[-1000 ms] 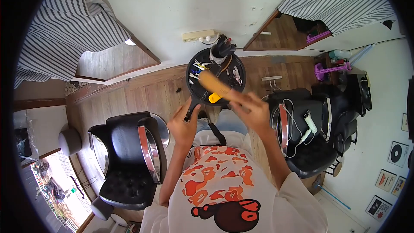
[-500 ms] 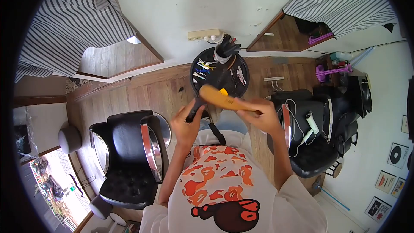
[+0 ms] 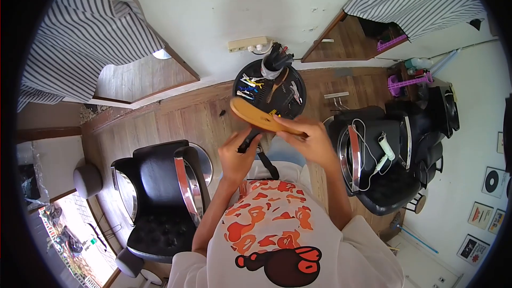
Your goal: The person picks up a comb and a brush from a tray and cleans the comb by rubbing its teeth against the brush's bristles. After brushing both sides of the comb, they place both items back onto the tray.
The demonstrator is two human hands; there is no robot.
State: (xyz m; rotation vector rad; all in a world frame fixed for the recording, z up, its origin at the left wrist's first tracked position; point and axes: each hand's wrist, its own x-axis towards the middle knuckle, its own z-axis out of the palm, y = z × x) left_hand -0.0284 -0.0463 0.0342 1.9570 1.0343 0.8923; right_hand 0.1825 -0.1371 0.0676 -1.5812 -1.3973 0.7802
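My left hand (image 3: 236,152) is closed round the black handle (image 3: 249,141) of a tool whose far end is hidden behind a wooden brush. The wooden brush (image 3: 256,114), light brown and curved, is in my right hand (image 3: 309,140), its wide end pointing up and left across the black tool. Beyond my hands stands a round black tray (image 3: 249,69) with coloured hair clips (image 3: 247,92), a brown brush (image 3: 277,85) and a cup (image 3: 268,69) of dark combs or brushes. Whether the wooden brush touches the black tool cannot be made out.
A black salon chair (image 3: 160,181) stands at the left. At the right, another black chair (image 3: 381,189) bears a pale green hair dryer (image 3: 386,148) with its cord. Two mirrors lean on the wall behind the tray, and a power strip (image 3: 247,44) hangs between them.
The wooden brush has shifted left and slightly up, and its angle has changed. My left hand has moved a little to the right, and my right hand a little to the left.
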